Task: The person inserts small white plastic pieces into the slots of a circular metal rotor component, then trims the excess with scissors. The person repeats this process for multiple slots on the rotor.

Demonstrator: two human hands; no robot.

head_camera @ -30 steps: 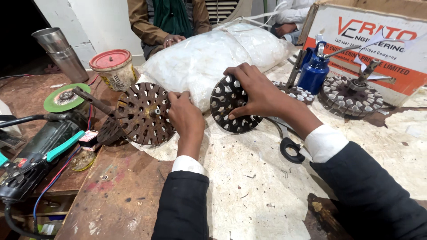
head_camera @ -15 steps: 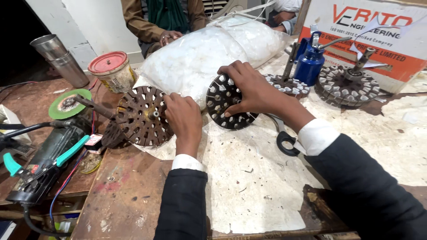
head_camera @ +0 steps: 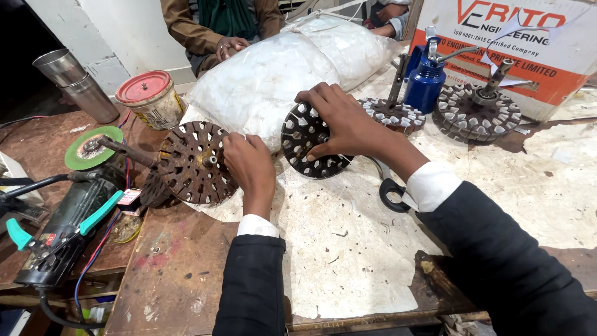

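Now, label by label:

Right hand: the right hand [head_camera: 348,127] is spread over a dark slotted disc [head_camera: 311,148], fingers [head_camera: 309,98] curled across its upper rim and thumb low on its face; it is grasping the disc and holding it tilted up on edge on the white paper sheet [head_camera: 348,249].

Left hand: the left hand [head_camera: 249,165] rests against the right-hand edge of a rusty slotted disc [head_camera: 194,163], fingertips bent onto its rim; whether it pinches the rim or only presses on it I cannot tell.

Rusty disc: stands nearly upright, its shaft [head_camera: 121,151] sticking out to the left toward a green grinding wheel [head_camera: 92,147].

Key relation: the two discs stand side by side and apart, with the left hand between them; the dark disc lies to the right, nearer the right hand, the rusty one to the left.

Axes: both disc faces turn roughly toward the camera, so each axle line runs away from the person.

Behind: a white plastic bag [head_camera: 267,74] lies just beyond both discs.

Farther right: a blue oil can [head_camera: 425,84] stands well apart.
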